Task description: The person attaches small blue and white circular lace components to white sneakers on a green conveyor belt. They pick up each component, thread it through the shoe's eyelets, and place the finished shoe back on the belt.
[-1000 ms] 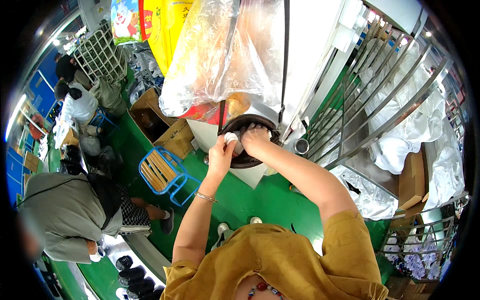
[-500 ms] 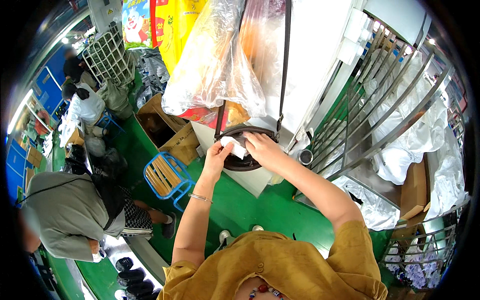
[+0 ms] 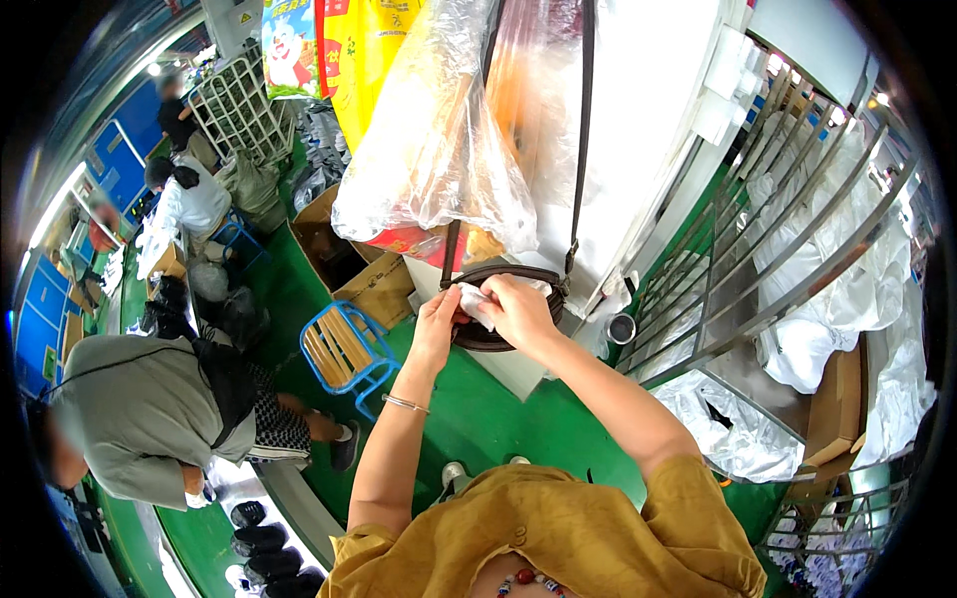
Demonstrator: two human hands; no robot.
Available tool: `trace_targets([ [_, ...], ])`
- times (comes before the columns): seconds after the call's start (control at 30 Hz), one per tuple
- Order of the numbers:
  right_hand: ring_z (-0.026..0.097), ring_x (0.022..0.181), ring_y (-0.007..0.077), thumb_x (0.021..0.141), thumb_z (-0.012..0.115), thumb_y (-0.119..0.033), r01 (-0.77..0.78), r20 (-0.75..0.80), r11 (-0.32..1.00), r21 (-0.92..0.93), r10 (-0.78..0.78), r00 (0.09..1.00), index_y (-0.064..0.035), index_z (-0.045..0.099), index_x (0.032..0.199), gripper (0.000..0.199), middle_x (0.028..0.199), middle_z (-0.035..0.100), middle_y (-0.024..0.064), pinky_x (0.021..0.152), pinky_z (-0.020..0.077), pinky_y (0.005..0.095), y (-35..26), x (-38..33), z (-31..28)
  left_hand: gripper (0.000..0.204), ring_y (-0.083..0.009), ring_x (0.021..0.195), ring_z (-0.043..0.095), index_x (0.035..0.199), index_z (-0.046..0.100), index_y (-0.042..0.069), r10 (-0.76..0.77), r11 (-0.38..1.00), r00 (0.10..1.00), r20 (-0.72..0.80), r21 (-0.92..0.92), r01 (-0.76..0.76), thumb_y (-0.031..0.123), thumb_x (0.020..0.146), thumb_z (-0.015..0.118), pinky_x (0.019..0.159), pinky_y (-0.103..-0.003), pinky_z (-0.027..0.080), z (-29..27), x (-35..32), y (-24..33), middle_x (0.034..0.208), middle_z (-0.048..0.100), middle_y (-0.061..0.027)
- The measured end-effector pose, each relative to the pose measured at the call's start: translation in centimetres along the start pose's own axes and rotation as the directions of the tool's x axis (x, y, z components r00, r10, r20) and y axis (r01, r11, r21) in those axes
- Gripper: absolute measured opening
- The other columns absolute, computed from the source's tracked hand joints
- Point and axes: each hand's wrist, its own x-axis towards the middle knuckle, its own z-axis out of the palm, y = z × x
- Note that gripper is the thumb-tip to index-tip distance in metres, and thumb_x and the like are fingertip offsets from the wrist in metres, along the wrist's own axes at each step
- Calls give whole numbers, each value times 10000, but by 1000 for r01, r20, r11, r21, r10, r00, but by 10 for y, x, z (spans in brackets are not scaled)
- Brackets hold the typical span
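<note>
A dark brown shoulder bag [image 3: 486, 341] hangs by its long strap [image 3: 584, 120] in front of me, its top unzipped. Just over its opening, a crumpled white piece of tissue [image 3: 474, 303] is pinched between my two hands. My left hand [image 3: 435, 327] grips it from the left, fingers closed. From the right, my right hand [image 3: 520, 311] holds it too, its fingers bent together and partly hiding it. Whatever lies inside the bag is mostly covered by my hands.
Clear plastic bags [image 3: 429, 149] hang above the shoulder bag. Left stand a cardboard box [image 3: 384, 289] and a blue-framed stool [image 3: 344, 349]. A person in grey [image 3: 150, 419] bends at lower left. A metal-barred rack [image 3: 738, 309] holding white plastic-wrapped items stands right.
My right hand has come up out of the bag's opening and closed on the tissue beside my left hand. The whole view has shifted slightly.
</note>
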Motion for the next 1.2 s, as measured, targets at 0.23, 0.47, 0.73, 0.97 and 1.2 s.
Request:
trace_targets([
  [0.23,541,582,122,804,659,-70,-102,-136,864,494,192,972,-40,498,834,167,728,553,40,531,436,280,23,-11,-11,250,-160,637,584,923,618,4,155,868,976,-154,493,-60,251,911,585,582,-302,457,12,-2,-3,713,626,-90],
  [0.47,434,586,18,857,617,-35,-239,117,605,759,235,965,-40,439,861,179,692,491,-30,480,334,200,43,-20,-28,184,-348,716,607,897,548,46,549,311,836,9,926,-214,91,772,677,609,-424,484,40,-3,-7,852,612,-156],
  [0.73,444,604,18,839,632,-33,-284,200,528,800,212,957,-57,458,843,175,697,487,-38,517,343,186,52,-23,-30,180,-323,849,588,965,654,44,483,-111,853,196,981,-162,111,812,587,727,-418,501,39,5,-18,919,590,-158],
  [0.97,494,606,42,849,651,-77,-275,172,402,874,273,946,-53,512,938,167,733,556,-18,518,391,193,15,-27,-43,154,-371,781,590,1007,582,-8,718,159,692,76,950,-269,23,859,549,674,-420,477,29,-14,0,866,615,-188],
  [1.2,459,507,33,850,657,-90,-480,443,307,822,187,877,-57,579,900,99,699,567,-17,412,301,169,-40,-46,-7,188,-167,856,591,1082,579,-20,497,812,802,-332,504,-294,51,910,564,761,-275,475,1,-118,13,969,617,-84],
])
